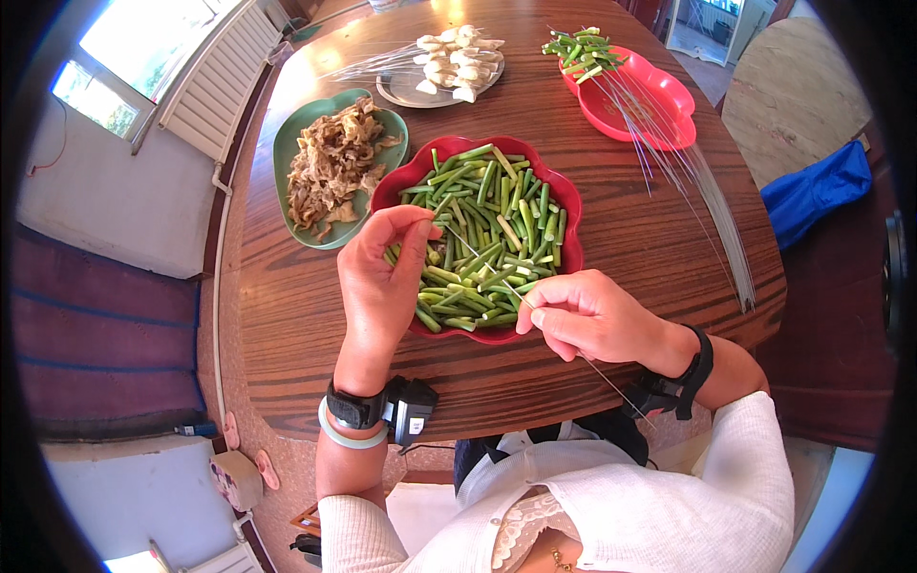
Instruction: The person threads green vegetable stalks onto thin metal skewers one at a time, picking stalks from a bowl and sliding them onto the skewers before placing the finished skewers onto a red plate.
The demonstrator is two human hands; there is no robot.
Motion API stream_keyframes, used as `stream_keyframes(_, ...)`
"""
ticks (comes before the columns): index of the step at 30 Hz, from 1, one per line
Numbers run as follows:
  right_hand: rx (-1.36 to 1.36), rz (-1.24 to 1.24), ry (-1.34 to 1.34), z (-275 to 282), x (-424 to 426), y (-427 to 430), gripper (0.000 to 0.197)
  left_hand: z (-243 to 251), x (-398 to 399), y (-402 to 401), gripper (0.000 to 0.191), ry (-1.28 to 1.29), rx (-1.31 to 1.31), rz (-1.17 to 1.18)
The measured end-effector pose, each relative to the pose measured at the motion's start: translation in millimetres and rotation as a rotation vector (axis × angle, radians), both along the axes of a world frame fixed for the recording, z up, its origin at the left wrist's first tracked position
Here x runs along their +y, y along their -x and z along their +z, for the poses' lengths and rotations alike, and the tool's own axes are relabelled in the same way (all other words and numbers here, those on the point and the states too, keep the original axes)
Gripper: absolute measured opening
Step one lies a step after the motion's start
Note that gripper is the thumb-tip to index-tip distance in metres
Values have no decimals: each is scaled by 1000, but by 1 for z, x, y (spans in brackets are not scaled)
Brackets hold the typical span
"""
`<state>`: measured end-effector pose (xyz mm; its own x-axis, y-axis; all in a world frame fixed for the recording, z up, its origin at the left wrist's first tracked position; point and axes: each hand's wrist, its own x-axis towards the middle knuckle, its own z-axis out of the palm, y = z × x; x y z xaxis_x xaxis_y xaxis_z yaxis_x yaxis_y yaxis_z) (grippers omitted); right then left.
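My right hand (591, 315) grips a thin metal skewer (605, 379), which slants from near my left fingertips down past my right wrist. Thumb and forefinger of my left hand (383, 268) are pinched together over the bowl, on what looks like a short piece of green stem (443, 207). The skewer's tip is close to those fingertips; whether it touches the piece I cannot tell. Beneath both hands, a red scalloped bowl (573, 215) is full of cut green stems (494, 193), which look like garlic scapes.
On the wooden table (301, 372), a green plate (285, 154) holds torn brownish pieces (333, 165). Farther back, a metal plate (405, 93) carries skewered pale food (462, 57). At right, a red dish (677, 107) supports loaded green skewers (584, 54) and bare skewers (723, 222).
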<state>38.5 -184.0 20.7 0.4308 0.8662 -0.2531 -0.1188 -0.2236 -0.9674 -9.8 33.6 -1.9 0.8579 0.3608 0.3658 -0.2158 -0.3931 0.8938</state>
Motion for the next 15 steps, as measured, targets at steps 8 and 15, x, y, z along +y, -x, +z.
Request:
stream_keyframes(8, -25, -38, -29, -3, 1, -1, 17, 1, -16, 4, 8, -42, 11, -97)
stream_keyframes(15, -72, -57, -115, -15, 1, 0, 17, -1, -17, 5, 7, 41, 49, -128)
